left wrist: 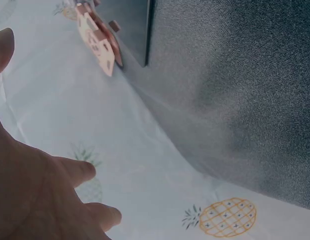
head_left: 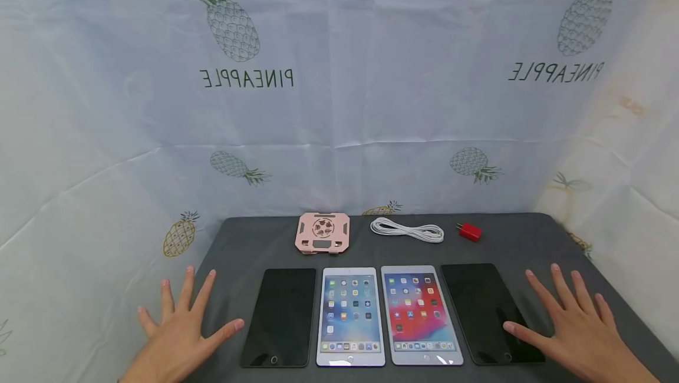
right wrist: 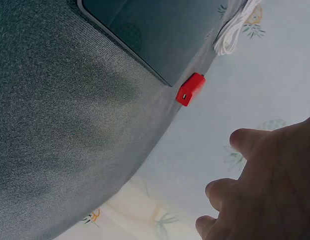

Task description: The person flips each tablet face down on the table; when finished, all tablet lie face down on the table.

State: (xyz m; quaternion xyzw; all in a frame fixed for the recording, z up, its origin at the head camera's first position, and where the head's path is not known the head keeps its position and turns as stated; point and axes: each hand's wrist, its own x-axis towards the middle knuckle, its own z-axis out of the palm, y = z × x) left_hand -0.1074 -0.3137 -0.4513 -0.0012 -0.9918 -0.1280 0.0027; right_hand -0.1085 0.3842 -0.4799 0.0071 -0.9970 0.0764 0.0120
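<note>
My left hand (head_left: 177, 333) is spread with straight fingers, left of a dark-screened black tablet (head_left: 283, 315), holding nothing. On the other side my right hand (head_left: 578, 330) is spread too, its thumb over a second black tablet (head_left: 490, 312); whether it touches cannot be told. Between the black tablets lie two white tablets with lit home screens: one with a blue wallpaper (head_left: 350, 312), one with a red and blue wallpaper (head_left: 421, 315). The left wrist view shows the left hand (left wrist: 35, 195) with spread fingers, the right wrist view the right hand (right wrist: 269, 185).
Behind the tablets on the dark grey table (head_left: 254, 238) lie a pink square plate-like device (head_left: 322, 233), a coiled white cable (head_left: 405, 230) and a red plug charger (head_left: 469, 231). A pale pineapple-print cloth (head_left: 339, 106) hangs close behind the table's far edge.
</note>
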